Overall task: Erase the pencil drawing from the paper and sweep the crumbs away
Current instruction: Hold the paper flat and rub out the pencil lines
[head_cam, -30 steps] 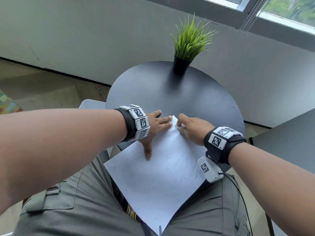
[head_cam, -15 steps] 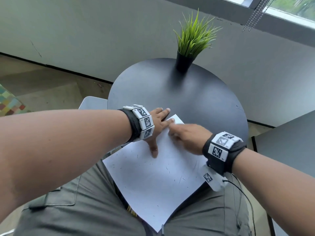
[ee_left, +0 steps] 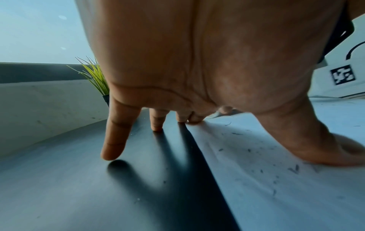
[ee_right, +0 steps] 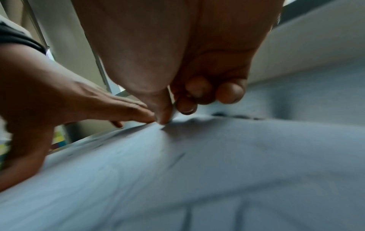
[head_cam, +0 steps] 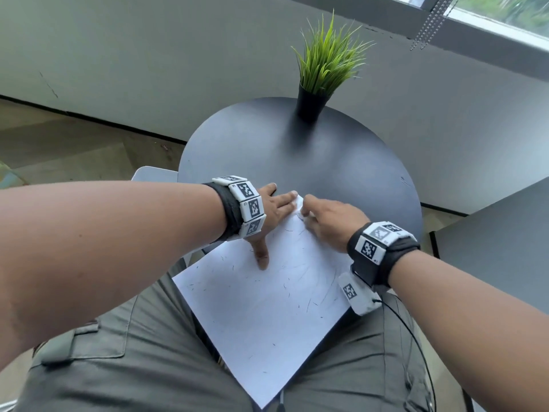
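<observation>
A white paper (head_cam: 267, 316) lies on the round black table (head_cam: 297, 162), with its near half hanging over my lap. Faint pencil strokes (head_cam: 300, 272) and dark eraser crumbs (head_cam: 309, 304) are scattered over it. My left hand (head_cam: 273, 215) presses flat on the paper's far left edge, thumb spread onto the sheet and outer fingers on the table. In the left wrist view the left hand (ee_left: 217, 93) stands over crumbs (ee_left: 274, 181). My right hand (head_cam: 323, 218) is at the far corner, where the right hand (ee_right: 197, 87) pinches a small whitish eraser (ee_right: 174, 112) against the paper.
A black pot of green grass (head_cam: 323, 69) stands at the table's far edge. A grey wall runs behind the table, under a window. A second grey tabletop (head_cam: 505, 233) sits to the right, and a white chair edge (head_cam: 151, 173) shows at the left.
The right hand slid left toward the left hand's fingers, then back to the paper's far corner. The left hand stays pressed on the sheet.
</observation>
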{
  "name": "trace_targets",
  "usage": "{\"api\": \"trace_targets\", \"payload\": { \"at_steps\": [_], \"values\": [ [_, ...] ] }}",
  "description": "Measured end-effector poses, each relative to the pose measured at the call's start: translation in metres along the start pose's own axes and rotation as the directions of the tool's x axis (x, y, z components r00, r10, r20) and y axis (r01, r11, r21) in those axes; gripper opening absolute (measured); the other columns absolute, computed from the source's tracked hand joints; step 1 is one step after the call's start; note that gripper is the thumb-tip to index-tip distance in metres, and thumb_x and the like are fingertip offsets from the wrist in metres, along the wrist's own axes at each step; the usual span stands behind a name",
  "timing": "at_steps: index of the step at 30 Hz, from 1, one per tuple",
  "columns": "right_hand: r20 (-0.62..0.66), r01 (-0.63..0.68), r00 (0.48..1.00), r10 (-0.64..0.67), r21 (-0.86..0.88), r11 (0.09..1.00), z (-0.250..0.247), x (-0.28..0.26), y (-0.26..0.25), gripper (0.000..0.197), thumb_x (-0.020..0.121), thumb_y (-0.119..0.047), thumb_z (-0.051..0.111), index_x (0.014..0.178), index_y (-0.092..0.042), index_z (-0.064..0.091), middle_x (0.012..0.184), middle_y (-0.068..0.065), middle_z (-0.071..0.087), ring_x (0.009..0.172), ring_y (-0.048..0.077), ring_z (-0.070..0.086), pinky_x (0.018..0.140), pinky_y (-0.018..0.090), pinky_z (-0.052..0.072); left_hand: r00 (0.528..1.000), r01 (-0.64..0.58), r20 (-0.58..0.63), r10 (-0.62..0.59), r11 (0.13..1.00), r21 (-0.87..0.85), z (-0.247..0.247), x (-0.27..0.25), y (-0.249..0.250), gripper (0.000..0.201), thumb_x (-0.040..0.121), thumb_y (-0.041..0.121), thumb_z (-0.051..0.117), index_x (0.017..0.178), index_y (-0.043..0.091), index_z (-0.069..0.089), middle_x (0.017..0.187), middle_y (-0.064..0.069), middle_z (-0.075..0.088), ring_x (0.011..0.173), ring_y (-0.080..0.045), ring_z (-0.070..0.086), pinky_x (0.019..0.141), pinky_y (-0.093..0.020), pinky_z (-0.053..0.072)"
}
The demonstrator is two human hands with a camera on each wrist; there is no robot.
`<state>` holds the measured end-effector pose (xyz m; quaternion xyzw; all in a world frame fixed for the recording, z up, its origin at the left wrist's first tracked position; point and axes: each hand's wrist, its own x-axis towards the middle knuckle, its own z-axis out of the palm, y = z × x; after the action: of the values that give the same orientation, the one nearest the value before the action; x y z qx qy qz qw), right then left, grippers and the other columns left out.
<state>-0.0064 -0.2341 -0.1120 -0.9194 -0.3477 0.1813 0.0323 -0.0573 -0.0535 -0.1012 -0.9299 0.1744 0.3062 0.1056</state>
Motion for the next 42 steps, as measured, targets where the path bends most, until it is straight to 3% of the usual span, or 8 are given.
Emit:
{"api": "trace_targets", "payload": {
  "at_steps": [6,11,15,20,24,29,38,42],
  "values": [
    [0.152,0.212,0.965,-0.212,0.015,0.977,0.018,-0.019,-0.021,0.019,0.095,-0.028,0.047,0.113,-0.034,0.048,0.116,-0.011,0.061,0.101,0.023,0.059,0.081,0.041,0.051,1.000,0.011,0.023,-0.011,1.000,0.007,0.003,0.004,0.000,0.153,0.054,0.083,0.074,0.158,0.017,-0.017,0.165,0.006,-0.024,0.153,-0.036,0.000,0.109,-0.062,0.032],
    [-0.025,-0.027,0.999,0.026,-0.007,1.000,0.005,-0.002,-0.005,0.015,0.099,-0.037,0.040,0.111,-0.029,0.043,0.107,0.001,0.063,0.095,0.031,0.059,0.080,0.042,0.050,1.000,0.022,0.009,-0.022,1.000,0.018,0.004,0.005,0.001,0.152,0.054,0.084,0.074,0.158,0.018,-0.015,0.166,0.008,-0.022,0.149,-0.034,0.008,0.103,-0.060,0.039],
    [0.157,0.214,0.963,-0.217,0.034,0.976,0.022,-0.026,-0.030,0.017,0.096,-0.030,0.048,0.113,-0.032,0.048,0.114,-0.008,0.061,0.100,0.022,0.057,0.078,0.037,0.049,0.999,0.022,0.025,-0.022,1.000,0.013,0.004,0.005,0.000,0.152,0.056,0.082,0.075,0.159,0.017,-0.016,0.166,0.006,-0.023,0.153,-0.036,-0.001,0.109,-0.058,0.035],
    [-0.042,-0.072,0.997,0.071,-0.020,0.997,0.003,-0.004,-0.003,0.015,0.099,-0.035,0.040,0.109,-0.024,0.045,0.107,0.003,0.063,0.093,0.030,0.059,0.076,0.038,0.047,0.999,0.027,0.026,-0.027,1.000,0.000,0.004,0.005,0.000,0.150,0.057,0.083,0.073,0.159,0.019,-0.016,0.165,0.008,-0.023,0.152,-0.034,0.001,0.109,-0.062,0.032],
    [0.101,0.192,0.977,-0.187,-0.044,0.980,0.021,-0.031,-0.031,0.008,0.095,-0.025,0.044,0.103,-0.028,0.042,0.106,-0.005,0.060,0.093,0.026,0.057,0.071,0.038,0.048,0.999,0.031,0.022,-0.031,1.000,0.004,0.004,0.005,0.002,0.150,0.058,0.081,0.075,0.159,0.017,-0.016,0.166,0.006,-0.023,0.153,-0.036,-0.001,0.112,-0.058,0.031],
    [-0.057,-0.103,0.993,0.101,-0.034,0.994,0.007,-0.007,-0.009,0.013,0.099,-0.032,0.036,0.103,-0.021,0.040,0.105,0.008,0.065,0.086,0.036,0.059,0.077,0.041,0.051,0.999,0.035,0.008,-0.035,0.999,0.014,0.004,0.007,0.002,0.150,0.057,0.083,0.073,0.159,0.018,-0.016,0.166,0.007,-0.022,0.150,-0.034,0.007,0.107,-0.057,0.036],
    [-0.031,-0.134,0.991,0.132,-0.083,0.987,0.005,-0.011,-0.011,0.013,0.099,-0.033,0.033,0.099,-0.020,0.034,0.105,0.012,0.065,0.083,0.037,0.057,0.070,0.041,0.048,0.999,0.024,-0.023,-0.025,0.999,-0.026,0.009,0.012,0.002,0.155,0.052,0.085,0.074,0.159,0.014,-0.013,0.167,0.004,-0.018,0.147,-0.039,0.011,0.108,-0.057,0.037],
    [0.041,0.122,0.992,-0.123,0.007,0.992,0.027,-0.029,-0.046,0.019,0.098,-0.030,0.042,0.113,-0.019,0.045,0.109,0.010,0.065,0.094,0.038,0.061,0.078,0.042,0.049,0.999,0.019,-0.039,-0.020,1.000,-0.020,0.011,0.012,0.001,0.154,0.052,0.084,0.075,0.160,0.015,-0.011,0.167,0.005,-0.018,0.148,-0.038,0.008,0.104,-0.059,0.039]
  ]
}}
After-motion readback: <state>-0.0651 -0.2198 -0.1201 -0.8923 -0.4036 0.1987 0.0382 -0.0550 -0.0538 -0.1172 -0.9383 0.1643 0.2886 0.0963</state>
